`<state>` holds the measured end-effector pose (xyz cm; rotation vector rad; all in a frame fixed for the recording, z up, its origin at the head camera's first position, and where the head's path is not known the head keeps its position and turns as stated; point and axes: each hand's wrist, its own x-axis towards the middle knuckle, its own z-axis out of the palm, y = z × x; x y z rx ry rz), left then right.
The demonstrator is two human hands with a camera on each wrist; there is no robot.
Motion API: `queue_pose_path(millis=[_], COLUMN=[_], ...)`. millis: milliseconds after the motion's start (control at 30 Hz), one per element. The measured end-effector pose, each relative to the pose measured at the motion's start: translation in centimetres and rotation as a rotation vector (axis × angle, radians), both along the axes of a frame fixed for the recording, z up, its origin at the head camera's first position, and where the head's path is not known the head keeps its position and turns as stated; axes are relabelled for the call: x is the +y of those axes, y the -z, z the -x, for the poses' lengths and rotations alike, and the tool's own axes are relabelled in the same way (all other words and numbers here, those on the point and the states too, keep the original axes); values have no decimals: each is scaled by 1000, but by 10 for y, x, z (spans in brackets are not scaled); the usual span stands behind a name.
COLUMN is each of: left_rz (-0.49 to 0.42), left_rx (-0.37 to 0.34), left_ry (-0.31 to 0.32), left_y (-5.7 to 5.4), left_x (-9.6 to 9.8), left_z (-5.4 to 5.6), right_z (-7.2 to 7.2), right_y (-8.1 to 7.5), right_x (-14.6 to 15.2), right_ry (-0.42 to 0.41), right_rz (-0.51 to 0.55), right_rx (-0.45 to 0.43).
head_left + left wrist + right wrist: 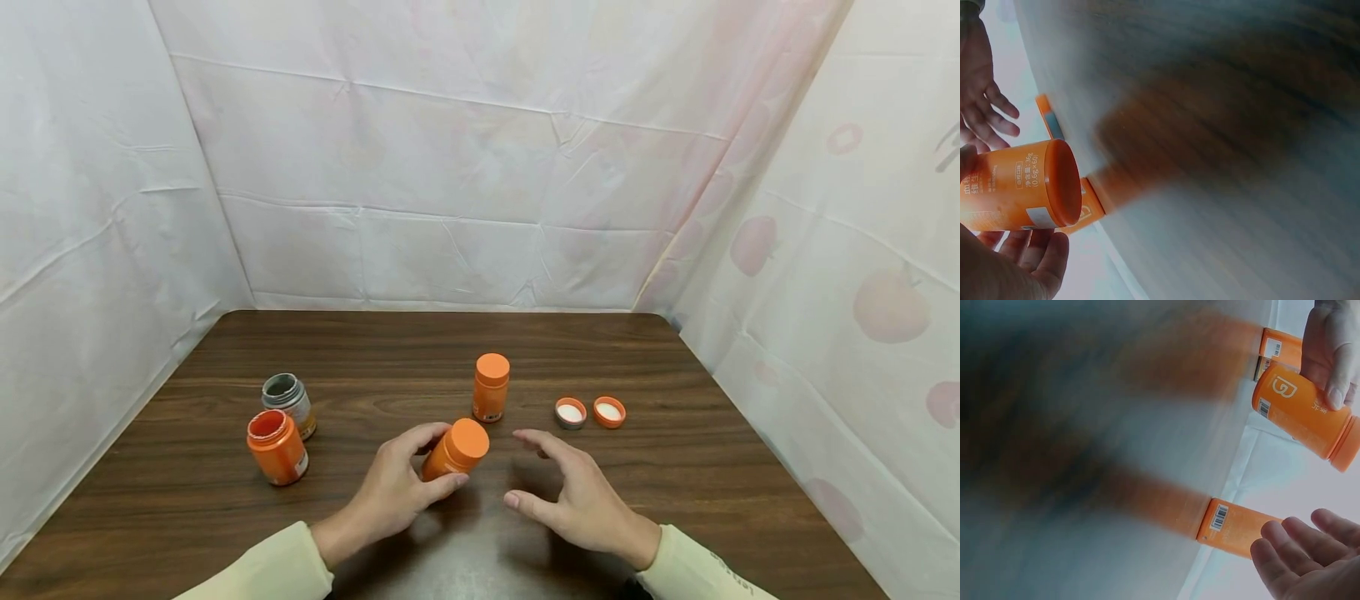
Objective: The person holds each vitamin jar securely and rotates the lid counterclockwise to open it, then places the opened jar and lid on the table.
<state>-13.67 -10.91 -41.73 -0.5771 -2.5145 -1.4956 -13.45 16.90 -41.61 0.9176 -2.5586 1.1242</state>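
Observation:
My left hand (397, 481) grips an orange bottle (453, 450) with its orange cap on, thumb on the near side. The bottle tilts to the right above the table, as its bare base in the left wrist view shows. Just to the right, my right hand (581, 497) hovers with fingers spread and nothing in them, its palm turned toward the held bottle. Behind the held bottle, a second capped orange bottle (491, 388) stands upright; in the right wrist view this standing bottle (1235, 526) shows a barcode label beyond my right fingertips.
At the left stand two uncapped bottles, an orange one (278, 448) in front and a grey one (290, 403) behind it. Two caps, one grey-rimmed (571, 413) and one orange (609, 412), lie with white insides up at the right. White cloth (450, 167) hangs behind the wooden table (375, 358).

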Motion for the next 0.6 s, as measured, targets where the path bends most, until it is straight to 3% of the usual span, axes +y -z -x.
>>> queue_pose_path(millis=[600], left_rz=[56], left_rx=[56], left_ry=[49], left_y=[-4], left_x=[15], left_z=[-6], right_z=[-3], right_y=[1], right_x=[-1], right_ry=[-15], right_rz=[138], right_rx=[-84])
